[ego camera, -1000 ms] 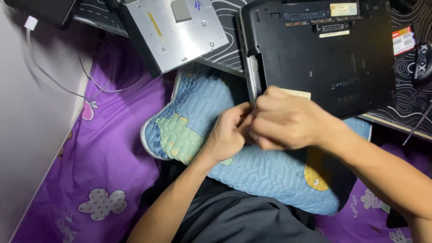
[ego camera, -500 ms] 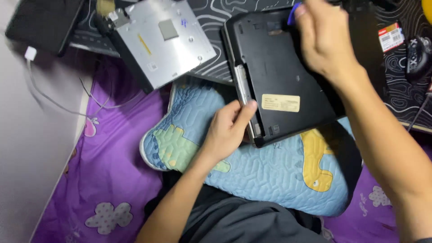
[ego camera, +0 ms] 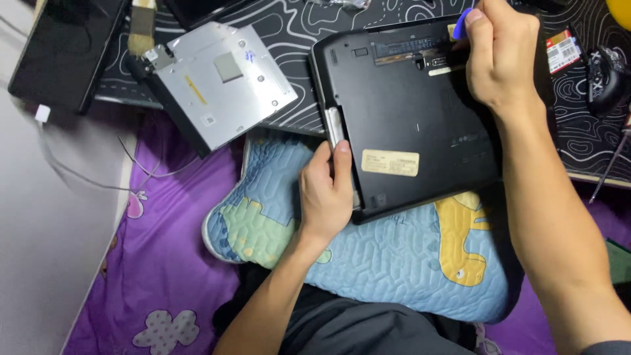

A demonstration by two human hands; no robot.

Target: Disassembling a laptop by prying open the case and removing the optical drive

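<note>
Head camera, looking steeply down from close above.
It faces the lap and a desk's (ego camera: 289,26) near edge; both forearms enter from the bottom edge, and the laptop (ego camera: 420,125) fills the upper middle.

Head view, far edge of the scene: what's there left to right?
Dark tablet → silver optical drive → upturned black laptop → right hand pinching a blue pick → red card → black mouse.
</note>
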